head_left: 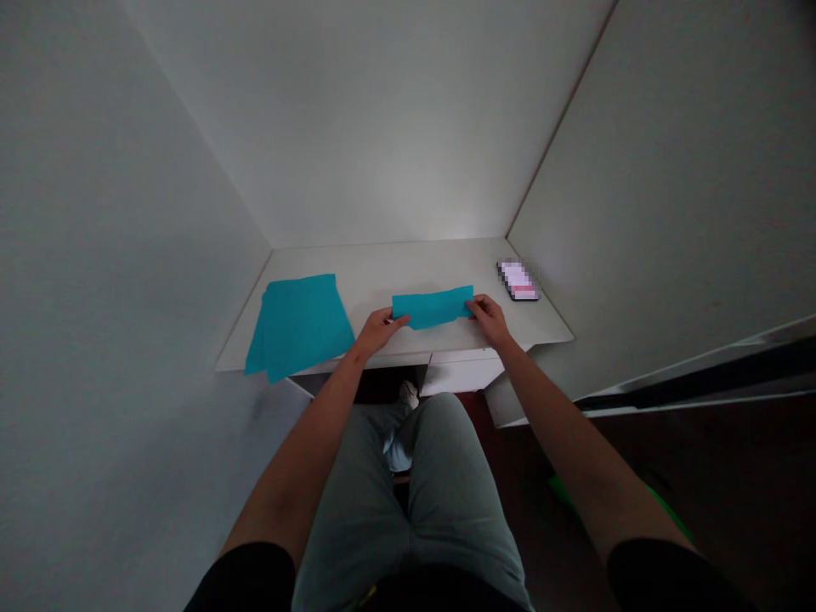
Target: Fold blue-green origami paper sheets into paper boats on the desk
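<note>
A folded strip of teal sheet material [432,307] lies across the middle of the white desk [395,263], near its front edge. My left hand [382,331] holds its left end and my right hand [490,320] holds its right end, with the fingers pressed on the edges. A larger teal sheet [298,325] lies to the left of my left hand, its lower corner hanging over the desk's front edge. The sheet's layers look loosely stacked or folded.
A phone [518,280] with a blurred screen lies at the desk's back right. White walls [382,127] close in the desk at the back and sides. A white drawer front [462,374] sits below the desk edge, above my grey-trousered legs.
</note>
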Motion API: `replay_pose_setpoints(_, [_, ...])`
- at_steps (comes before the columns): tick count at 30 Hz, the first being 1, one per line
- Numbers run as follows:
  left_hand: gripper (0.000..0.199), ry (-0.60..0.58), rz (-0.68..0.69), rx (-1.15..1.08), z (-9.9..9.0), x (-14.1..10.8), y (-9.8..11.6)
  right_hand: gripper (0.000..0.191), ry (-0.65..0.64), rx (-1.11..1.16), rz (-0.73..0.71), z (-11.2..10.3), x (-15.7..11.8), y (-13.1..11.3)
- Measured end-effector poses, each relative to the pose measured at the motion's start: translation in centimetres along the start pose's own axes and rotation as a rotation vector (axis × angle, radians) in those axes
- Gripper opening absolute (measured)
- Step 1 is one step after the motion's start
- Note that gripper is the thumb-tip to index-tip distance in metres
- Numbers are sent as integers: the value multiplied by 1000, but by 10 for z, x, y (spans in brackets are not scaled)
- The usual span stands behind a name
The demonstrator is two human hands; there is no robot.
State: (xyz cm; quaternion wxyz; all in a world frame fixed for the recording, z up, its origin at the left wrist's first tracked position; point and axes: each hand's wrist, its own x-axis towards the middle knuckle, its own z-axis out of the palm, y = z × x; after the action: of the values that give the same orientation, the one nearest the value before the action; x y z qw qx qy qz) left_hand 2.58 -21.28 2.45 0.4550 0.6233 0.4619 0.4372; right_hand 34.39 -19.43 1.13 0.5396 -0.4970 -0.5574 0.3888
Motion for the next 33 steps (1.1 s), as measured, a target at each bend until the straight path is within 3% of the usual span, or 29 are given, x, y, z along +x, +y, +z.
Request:
replay_pose_setpoints(6, [57,-22,-26,-111,8,18,13,57,104,-16,-73,-1,-1,1])
replay_pose_setpoints(14, [30,99,-8,256,0,4,-13,55,-160,-32,6,9,-5,1])
replay_pose_setpoints(22, [32,124,25,27,4,5,-18,40,-129,-129,-26,4,-3,3])
replay_pose_setpoints(27, [26,157,-23,-81,0,10,-15,41,-107,-149,-35,3,-1,4])
replay_pose_setpoints(33, [26,90,28,-126,-4,12,-21,44,-99,-152,-52,3,-2,5])
